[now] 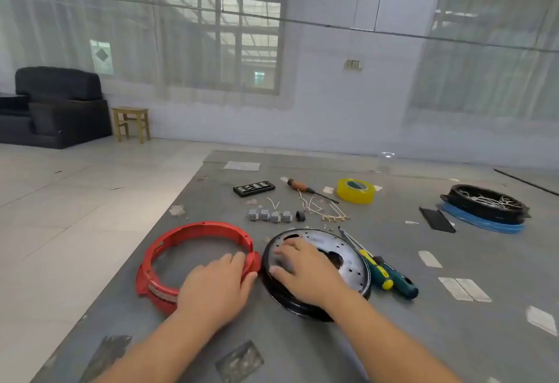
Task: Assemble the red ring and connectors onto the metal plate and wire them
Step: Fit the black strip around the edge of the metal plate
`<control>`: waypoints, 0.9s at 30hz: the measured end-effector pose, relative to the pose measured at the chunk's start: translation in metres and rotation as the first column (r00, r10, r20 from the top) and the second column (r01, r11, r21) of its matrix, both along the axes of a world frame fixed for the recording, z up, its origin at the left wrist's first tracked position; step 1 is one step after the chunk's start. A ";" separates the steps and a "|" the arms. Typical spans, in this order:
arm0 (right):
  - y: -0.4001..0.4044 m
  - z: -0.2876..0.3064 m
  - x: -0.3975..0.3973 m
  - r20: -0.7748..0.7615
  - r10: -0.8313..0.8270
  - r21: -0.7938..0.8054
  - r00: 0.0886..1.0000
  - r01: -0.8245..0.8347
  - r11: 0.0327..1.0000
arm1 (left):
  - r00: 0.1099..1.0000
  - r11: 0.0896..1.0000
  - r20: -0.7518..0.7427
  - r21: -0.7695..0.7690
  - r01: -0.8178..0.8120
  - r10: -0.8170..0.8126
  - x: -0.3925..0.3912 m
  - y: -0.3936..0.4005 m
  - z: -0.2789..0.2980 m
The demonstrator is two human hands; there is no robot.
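A red plastic ring (181, 237) lies flat on the grey mat at the near left. My left hand (216, 284) grips its near right rim, thumb outside and fingers over the edge. Just to the right lies the round metal plate (348, 249) with a black rim and small holes. My right hand (305, 270) rests flat on its top, fingers spread. Beyond the plate stand several small grey connectors (269, 215) in a row, a small black part (300, 215), and loose pale wires (317, 207).
Two screwdrivers with green-yellow handles (390, 273) lie right of the plate. Farther back are an orange-handled screwdriver (305, 187), a black bit case (254, 188), yellow tape (356, 190), a black tray of wires on a blue ring (487, 208) and a black strip (437, 219).
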State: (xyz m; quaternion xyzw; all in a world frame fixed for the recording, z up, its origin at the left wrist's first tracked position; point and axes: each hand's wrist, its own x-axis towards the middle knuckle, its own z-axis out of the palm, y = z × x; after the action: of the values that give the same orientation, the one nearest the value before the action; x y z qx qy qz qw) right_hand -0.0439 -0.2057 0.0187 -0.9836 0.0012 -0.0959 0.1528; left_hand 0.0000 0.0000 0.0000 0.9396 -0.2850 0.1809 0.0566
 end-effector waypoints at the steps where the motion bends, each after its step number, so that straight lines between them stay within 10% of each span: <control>1: 0.001 -0.008 0.001 0.009 0.001 -0.047 1.000 -0.001 0.999 | 0.999 1.000 0.050 0.015 0.008 -0.009 0.000 0.000 -0.003; 18: 0.003 -0.018 0.003 0.187 -0.063 -0.199 0.980 0.100 0.975 | 0.972 0.964 0.211 -0.221 0.148 -0.101 0.016 0.014 -0.010; 22: 0.020 -0.001 0.024 0.184 -0.200 0.348 0.962 0.127 0.929 | 0.943 0.936 0.305 -0.276 0.219 -0.131 0.019 0.018 -0.005; 27: 0.039 0.016 0.052 0.032 -0.013 0.936 0.999 -0.025 0.350 | 0.974 0.892 0.168 -0.401 0.210 -0.154 0.020 0.024 -0.006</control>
State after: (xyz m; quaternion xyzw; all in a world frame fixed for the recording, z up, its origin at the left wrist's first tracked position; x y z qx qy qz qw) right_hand 0.0078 -0.1665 0.0349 -0.7193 0.0495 -0.0941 0.6865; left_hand 0.0203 0.0237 -0.0064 0.8610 -0.3298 0.2930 0.2530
